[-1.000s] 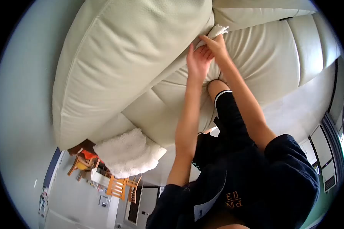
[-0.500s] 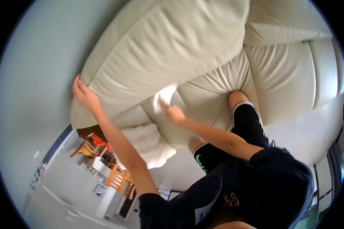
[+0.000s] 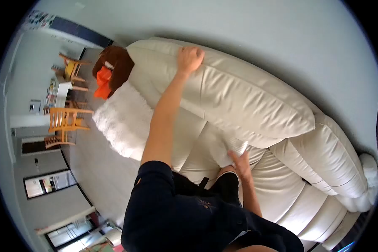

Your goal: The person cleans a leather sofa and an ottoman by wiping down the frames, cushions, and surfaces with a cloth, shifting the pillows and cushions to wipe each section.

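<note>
My left hand [image 3: 190,60] grips the top edge of the cream sofa backrest [image 3: 239,101], its fingers curled over the rim. Lower down, near my knee, my right hand [image 3: 241,163] holds a white cloth [image 3: 230,150] against the sofa, where the seat meets the backrest. The cloth is partly blurred, and its far side blends into the pale sofa.
A fluffy white cushion [image 3: 126,119] lies on the sofa's left part, beside a brown and orange plush item [image 3: 114,69]. Wooden chairs [image 3: 65,119] stand farther left. A grey wall [image 3: 260,38] runs behind the sofa. Another fluffy white item [image 3: 367,180] is at the far right.
The view has turned. My left hand is still on the backrest's top edge, while my right hand and the white cloth are now farther right along the sofa, near my knee.
</note>
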Tool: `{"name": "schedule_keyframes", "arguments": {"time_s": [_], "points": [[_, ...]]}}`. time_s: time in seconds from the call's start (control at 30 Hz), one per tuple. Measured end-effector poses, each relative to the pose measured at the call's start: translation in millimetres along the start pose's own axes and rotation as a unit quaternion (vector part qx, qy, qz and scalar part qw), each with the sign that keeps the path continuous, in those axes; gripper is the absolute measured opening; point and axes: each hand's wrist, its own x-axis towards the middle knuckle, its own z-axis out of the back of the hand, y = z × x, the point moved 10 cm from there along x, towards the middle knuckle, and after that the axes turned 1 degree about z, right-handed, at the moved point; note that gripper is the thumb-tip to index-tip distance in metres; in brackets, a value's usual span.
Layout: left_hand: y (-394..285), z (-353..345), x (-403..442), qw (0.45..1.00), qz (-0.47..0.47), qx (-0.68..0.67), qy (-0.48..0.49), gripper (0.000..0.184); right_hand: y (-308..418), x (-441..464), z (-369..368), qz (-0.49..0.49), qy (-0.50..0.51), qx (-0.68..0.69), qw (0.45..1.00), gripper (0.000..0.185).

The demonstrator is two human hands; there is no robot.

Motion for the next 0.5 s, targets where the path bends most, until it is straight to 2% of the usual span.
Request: {"name": "schedule_keyframes", "arguments": {"time_s": [0.03, 0.1, 0.13, 0.17, 0.23, 0.3, 0.37, 0.43, 0.47, 0.5], "points": [[4, 15, -23, 1.000, 0.013, 0.003, -0.004, 0.028, 21, 0, 10, 0.083, -0.046, -0.010, 0.995, 0.039], [12, 15, -67, 0.999, 0.017, -0.042, -0.022, 0.024, 34, 28, 31, 0.067, -0.088, -0.073, 0.991, 0.034], [10, 19, -84, 0.998, 0.023, -0.047, -0.030, 0.024, 82, 28, 24, 0.153, -0.070, -0.080, 0.983, 0.029], [12, 20, -91, 0.996, 0.045, -0.072, -0.021, 0.021, 102, 36, 27, 0.216, -0.107, -0.097, 0.966, 0.026], [12, 27, -71, 0.991, 0.073, -0.111, -0.030, 0.017, 177, 31, 2, 0.373, -0.195, -0.134, 0.897, 0.025], [2, 50, -80, 0.981, 0.050, -0.142, -0.120, 0.011, 208, 54, -28, 0.412, -0.162, -0.215, 0.871, 0.031], [8, 43, -74, 0.981, 0.026, -0.155, -0.116, 0.011, 220, 93, -48, 0.396, -0.222, -0.302, 0.838, 0.041], [7, 25, -50, 0.982, 0.000, -0.152, -0.113, 0.016, 243, 131, -87, 0.375, -0.218, -0.324, 0.841, 0.067], [9, 21, -38, 0.980, -0.007, -0.165, -0.112, 0.016, 255, 146, -111, 0.437, -0.221, -0.390, 0.780, 0.067], [10, 16, -24, 0.979, -0.055, -0.184, -0.067, 0.017, 253, 162, -133, 0.490, -0.221, -0.449, 0.714, 0.068]]}}
